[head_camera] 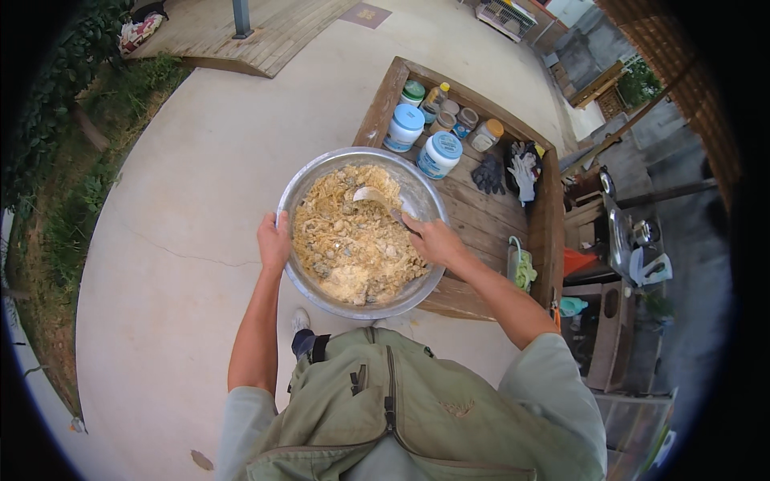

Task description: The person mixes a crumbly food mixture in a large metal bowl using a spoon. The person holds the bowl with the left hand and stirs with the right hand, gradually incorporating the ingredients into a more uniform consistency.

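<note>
A wide stainless steel bowl [430, 195] is held before my body, its right part over the corner of a wooden table. My left hand [275, 242] grips the rim at the left, thumb over the edge. In the bowl lies a crumbly yellow-brown mix [355, 246], with paler powder heaped toward the near side and small greyish bits through it. My right hand [432, 239] is closed around the handle of a spoon or ladle [374, 195]. Its pale, coated head rests on the mix near the far side.
The raised-edge wooden table [475, 219] bears two white tubs with blue lids [404, 127], several jars [466, 122], a dark glove [488, 174], a pale glove [523, 174] and a clear container with green contents [521, 267]. A sink area [601, 324] stands at the right; a wooden deck [264, 39] lies beyond.
</note>
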### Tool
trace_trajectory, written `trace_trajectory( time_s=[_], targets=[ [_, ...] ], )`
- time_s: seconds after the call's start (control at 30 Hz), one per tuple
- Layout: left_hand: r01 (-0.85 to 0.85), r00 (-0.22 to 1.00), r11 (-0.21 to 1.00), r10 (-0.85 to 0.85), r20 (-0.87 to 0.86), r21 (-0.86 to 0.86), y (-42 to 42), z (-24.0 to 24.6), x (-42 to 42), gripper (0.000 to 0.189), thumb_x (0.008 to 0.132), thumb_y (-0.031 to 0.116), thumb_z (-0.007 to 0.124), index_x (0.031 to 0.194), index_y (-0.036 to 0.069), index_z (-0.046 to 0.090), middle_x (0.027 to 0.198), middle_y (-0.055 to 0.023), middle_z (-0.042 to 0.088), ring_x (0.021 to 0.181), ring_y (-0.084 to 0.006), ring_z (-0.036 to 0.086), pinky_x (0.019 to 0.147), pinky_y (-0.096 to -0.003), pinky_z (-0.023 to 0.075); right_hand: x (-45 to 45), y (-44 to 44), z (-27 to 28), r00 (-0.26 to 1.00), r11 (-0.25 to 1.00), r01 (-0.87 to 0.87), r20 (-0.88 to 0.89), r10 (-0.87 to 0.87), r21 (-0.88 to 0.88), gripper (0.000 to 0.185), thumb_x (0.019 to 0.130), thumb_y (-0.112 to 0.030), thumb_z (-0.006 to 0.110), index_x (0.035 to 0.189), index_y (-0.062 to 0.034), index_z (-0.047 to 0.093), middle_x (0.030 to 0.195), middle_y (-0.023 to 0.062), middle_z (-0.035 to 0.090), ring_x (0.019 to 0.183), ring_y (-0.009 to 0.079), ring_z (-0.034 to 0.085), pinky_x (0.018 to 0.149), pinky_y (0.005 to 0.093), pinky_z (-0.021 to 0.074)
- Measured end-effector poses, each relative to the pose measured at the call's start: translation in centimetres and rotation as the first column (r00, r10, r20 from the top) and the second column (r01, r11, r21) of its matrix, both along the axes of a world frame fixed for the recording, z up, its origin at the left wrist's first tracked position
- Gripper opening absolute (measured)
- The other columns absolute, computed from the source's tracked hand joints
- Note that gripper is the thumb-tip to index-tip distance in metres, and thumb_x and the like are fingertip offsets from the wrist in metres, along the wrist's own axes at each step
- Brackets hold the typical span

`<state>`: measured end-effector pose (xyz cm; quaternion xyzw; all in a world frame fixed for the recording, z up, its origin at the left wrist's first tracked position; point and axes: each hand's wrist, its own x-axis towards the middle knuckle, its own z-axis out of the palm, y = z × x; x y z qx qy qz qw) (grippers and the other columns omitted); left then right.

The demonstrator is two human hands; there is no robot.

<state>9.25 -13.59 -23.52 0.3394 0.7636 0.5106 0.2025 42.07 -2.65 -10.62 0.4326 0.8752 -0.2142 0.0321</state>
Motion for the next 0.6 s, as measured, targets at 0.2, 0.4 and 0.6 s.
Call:
trace_trajectory(
  time_s=[0.2, 0.4, 0.6],
  targets=[
    [0.001, 1.0, 0.998, 0.001, -0.02, 0.064, -0.2, -0.1, 0.2, 0.036, 0.099, 0.027, 0.059, 0.08, -0.003, 0.053, 0.067, -0.0136, 0.053, 0.064, -0.0211, 0.046, 0.063, -0.0386, 0.044, -2.4, 4.6, 2.8, 0.973, 0.958, -0.232, 0.028, 0.231, 0.166, 0.048, 0.09, -0.016, 0.061, 0.138, -0.0188, 0.058, 0.08, 0.0267, 0.066, 0.071, 0.0431, 0.064, 0.069, 0.0498, 0.0518],
    [-0.042, 0.984, 0.991, 0.02, 0.175, 0.124, 0.0, -1.4, 0.3, 0.034, 0.099, 0.025, 0.058, 0.077, 0.0, 0.054, 0.066, -0.0039, 0.05, 0.065, -0.0131, 0.043, 0.06, -0.0336, 0.0408, 5.1, 3.8, 0.8, 0.99, 0.983, -0.083, 0.128, 0.062, 0.164, 0.047, 0.091, -0.019, 0.059, 0.138, -0.0157, 0.056, 0.084, 0.0269, 0.066, 0.074, 0.0445, 0.064, 0.071, 0.0525, 0.0517],
    [-0.094, 0.931, 0.979, 0.022, 0.366, 0.181, -0.2, -0.9, 1.0, 0.036, 0.1, 0.024, 0.059, 0.072, 0.004, 0.048, 0.067, 0.0026, 0.044, 0.065, -0.0085, 0.037, 0.058, -0.0284, 0.0359, 10.0, -7.3, 0.2, 0.983, 0.977, 0.166, -0.107, -0.152, 0.135, 0.05, 0.096, -0.017, 0.053, 0.144, -0.0053, 0.047, 0.082, 0.0255, 0.067, 0.062, 0.0398, 0.065, 0.059, 0.0487, 0.0525]
  ],
)
